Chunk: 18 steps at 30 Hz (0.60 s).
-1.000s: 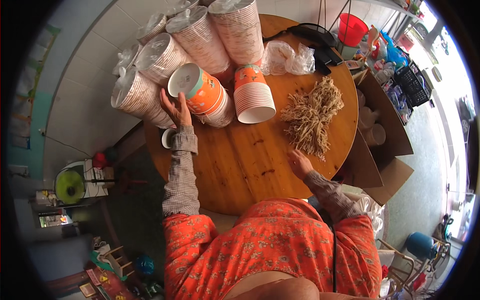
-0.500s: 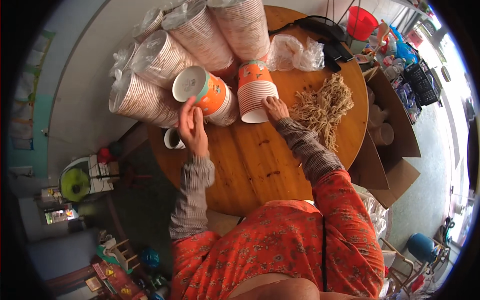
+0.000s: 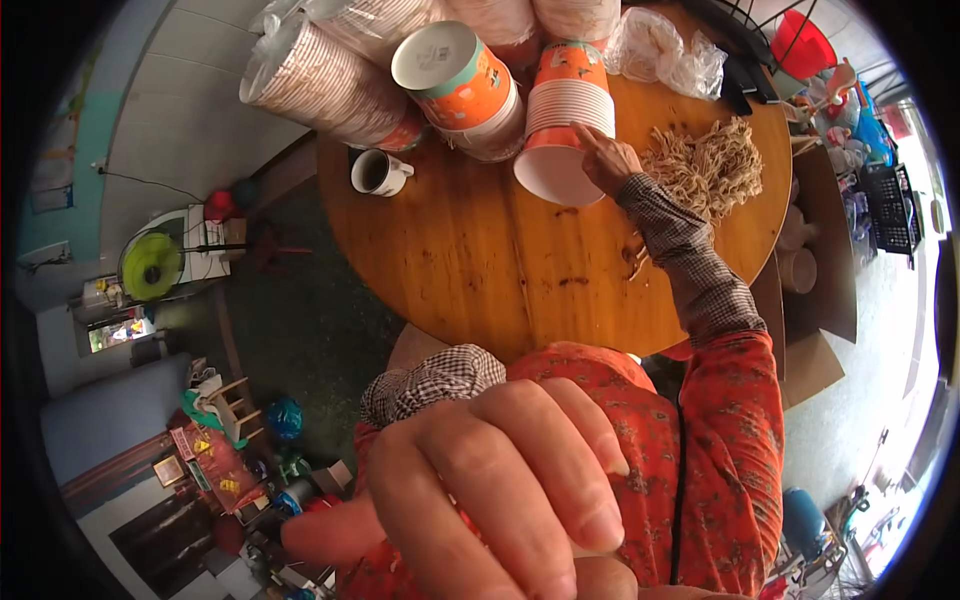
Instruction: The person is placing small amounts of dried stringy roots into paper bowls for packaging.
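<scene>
My left hand [image 3: 500, 465] is raised very close to the camera, its fingers loosely bent and the thumb sticking out to the side. Nothing shows in it, though its palm side is hidden. At the table my right hand [image 3: 610, 165] is on the right side of a lying stack of orange and white paper cups [image 3: 570, 103]. Its index finger reaches along the rims. The nearest paper cup [image 3: 562, 176] sits further out than the others, its white mouth facing me; the right fingers are at its edge. Left of it leans another stack with an orange, green-banded cup [image 3: 465, 95] on its end.
Tall plastic-wrapped cup stacks [image 3: 325, 85] fill the table's far side. A mug [image 3: 375, 173] stands near the left edge of the round wooden table [image 3: 480, 270]. Beige strings [image 3: 710, 170] and clear plastic bags [image 3: 665, 55] lie right. A cardboard box [image 3: 830, 250] stands beyond.
My left hand has left the orange cup and come up close to the camera. The nearest cup now protrudes further from its stack, my right hand still at it. The view has shifted.
</scene>
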### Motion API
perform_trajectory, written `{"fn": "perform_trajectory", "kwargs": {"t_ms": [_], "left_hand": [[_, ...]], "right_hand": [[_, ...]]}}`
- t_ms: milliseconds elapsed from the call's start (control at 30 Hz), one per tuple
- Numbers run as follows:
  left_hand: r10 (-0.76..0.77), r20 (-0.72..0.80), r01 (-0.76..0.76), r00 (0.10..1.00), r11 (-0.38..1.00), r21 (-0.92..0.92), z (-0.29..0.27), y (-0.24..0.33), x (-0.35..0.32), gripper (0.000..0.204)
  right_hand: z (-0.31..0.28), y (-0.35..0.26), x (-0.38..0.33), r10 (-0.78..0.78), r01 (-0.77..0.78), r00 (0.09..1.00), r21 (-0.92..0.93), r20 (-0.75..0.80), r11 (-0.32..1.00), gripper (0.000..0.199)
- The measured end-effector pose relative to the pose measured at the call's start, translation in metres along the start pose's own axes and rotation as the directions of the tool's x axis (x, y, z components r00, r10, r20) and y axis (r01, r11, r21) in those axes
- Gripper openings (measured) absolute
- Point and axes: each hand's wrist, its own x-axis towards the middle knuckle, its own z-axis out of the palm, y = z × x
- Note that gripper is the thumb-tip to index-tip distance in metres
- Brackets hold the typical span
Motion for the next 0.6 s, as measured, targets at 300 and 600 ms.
{"fn": "perform_trajectory", "kwargs": {"t_ms": [300,600], "left_hand": [[-0.116,-0.17,0.124,0.979,0.992,0.036,0.031,0.014,-0.026,0.047],[-0.019,-0.08,0.019,0.997,1.0,-0.008,0.051,-0.004,-0.026,0.046]], "right_hand": [[0.001,-0.017,-0.113,0.422,-0.387,0.906,0.418,0.008,0.822,0.036],[0.061,-0.029,-0.209,0.615,-0.694,0.679,0.624,0.401,0.359,0.034]]}}
